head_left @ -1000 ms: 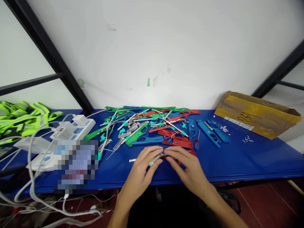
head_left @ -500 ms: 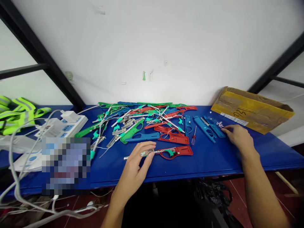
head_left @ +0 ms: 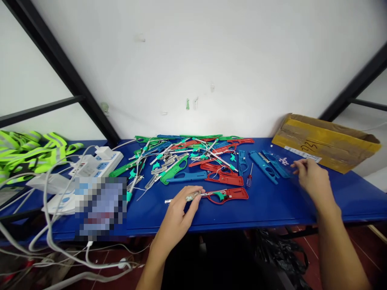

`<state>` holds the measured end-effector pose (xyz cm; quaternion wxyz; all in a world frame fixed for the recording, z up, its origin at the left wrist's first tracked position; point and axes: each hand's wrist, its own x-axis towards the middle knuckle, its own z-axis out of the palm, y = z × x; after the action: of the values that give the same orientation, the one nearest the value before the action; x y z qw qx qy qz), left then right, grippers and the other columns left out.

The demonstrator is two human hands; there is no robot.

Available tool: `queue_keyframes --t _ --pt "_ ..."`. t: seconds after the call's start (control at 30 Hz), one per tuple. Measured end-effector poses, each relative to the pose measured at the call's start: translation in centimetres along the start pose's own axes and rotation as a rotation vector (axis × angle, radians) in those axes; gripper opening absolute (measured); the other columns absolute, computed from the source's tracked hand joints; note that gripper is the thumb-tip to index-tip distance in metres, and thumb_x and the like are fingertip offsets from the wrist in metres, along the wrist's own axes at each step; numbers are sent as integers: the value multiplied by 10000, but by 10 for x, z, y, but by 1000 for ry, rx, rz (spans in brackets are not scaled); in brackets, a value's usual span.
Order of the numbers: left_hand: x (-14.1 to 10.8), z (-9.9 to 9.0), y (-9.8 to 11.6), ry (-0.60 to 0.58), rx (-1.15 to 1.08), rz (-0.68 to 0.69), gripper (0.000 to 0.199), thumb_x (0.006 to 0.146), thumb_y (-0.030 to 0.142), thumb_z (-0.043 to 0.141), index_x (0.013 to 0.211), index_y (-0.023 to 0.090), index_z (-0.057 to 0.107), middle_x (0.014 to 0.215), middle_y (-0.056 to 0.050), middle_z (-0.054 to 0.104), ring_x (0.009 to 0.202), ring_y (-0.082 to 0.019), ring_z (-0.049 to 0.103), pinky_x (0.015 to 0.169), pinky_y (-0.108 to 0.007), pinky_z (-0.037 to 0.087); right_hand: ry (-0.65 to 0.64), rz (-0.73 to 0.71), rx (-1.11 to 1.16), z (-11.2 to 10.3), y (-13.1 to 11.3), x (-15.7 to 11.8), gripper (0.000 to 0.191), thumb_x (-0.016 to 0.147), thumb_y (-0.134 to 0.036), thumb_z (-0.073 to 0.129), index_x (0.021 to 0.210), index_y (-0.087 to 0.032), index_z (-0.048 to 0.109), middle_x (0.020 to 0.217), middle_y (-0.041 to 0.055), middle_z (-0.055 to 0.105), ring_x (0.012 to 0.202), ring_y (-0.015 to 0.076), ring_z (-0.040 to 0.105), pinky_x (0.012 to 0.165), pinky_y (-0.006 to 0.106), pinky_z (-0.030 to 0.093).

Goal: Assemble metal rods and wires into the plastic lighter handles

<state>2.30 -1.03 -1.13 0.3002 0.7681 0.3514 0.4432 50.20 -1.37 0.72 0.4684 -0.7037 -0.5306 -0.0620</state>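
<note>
My left hand (head_left: pixel 181 215) is closed on a small see-through piece (head_left: pixel 192 196) with a thin metal end; its exact kind is unclear. The piece lies over a red lighter half-shell (head_left: pixel 240 193) with a green trigger (head_left: pixel 220 196) and wires in it. A metal tube tip (head_left: pixel 168 201) shows left of my fingers. My right hand (head_left: pixel 311 177) is pinched just above the table, beside a scatter of tiny pale pieces (head_left: pixel 283 161); whatever its fingertips hold is too small to make out. Two blue lighter shells (head_left: pixel 263 167) lie left of it.
A heap of green, red and blue lighter shells, metal tubes and clear tanks covers the table's back (head_left: pixel 187 159). A purple screwdriver (head_left: pixel 249 177) lies near it. At right stands a taped cardboard box (head_left: pixel 326 149); at left, a power strip (head_left: pixel 105 163), cables and reflective vests (head_left: pixel 39 151).
My right hand has drawn back a little from the tiny pale pieces, its fingertips pinched. My left hand keeps its hold over the red shell. The whole view has shifted slightly.
</note>
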Motion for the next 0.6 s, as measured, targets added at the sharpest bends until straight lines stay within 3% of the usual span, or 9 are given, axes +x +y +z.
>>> queue_keyframes --t 0.1,0.23,0.33,0.43,0.6 --pt "3 0 5 -30 7 5 220 1157 325 550 1211 222 737 1172 -83 801 1099 -223 749 1033 -339 531 -8 40 129 21 -52 -36 378 1086 -544 630 952 -193 674 673 4 641 516 128 577 486 256 456" --pt "12 7 20 -194 1 -25 312 1177 366 488 996 212 691 912 -31 733 797 -176 669 792 -292 492 -212 -14 372 57 -129 -90 315 1085 -508 643 1069 -206 731 730 -13 686 469 115 575 447 249 481" --pt "14 18 29 -267 -62 -87 294 1192 371 442 1079 225 671 1003 -34 761 910 -187 701 865 -292 480 -308 -78 522 71 -169 -116 223 1110 -404 620 1119 -241 772 862 5 747 533 107 635 543 255 563" --pt "12 26 31 -355 -139 -164 214 1188 376 466 1188 251 640 1081 -11 774 998 -183 714 945 -285 466 -318 -111 614 75 -182 -129 168 1102 -323 635 1121 -274 795 946 10 775 591 106 663 561 243 564" --pt "12 24 30 -477 -108 -244 312 1187 429 438 970 244 565 888 30 656 802 -162 589 785 -283 408 -339 -135 660 73 -179 -134 133 1061 -237 707 1120 -294 813 919 -7 798 604 101 658 555 215 547"
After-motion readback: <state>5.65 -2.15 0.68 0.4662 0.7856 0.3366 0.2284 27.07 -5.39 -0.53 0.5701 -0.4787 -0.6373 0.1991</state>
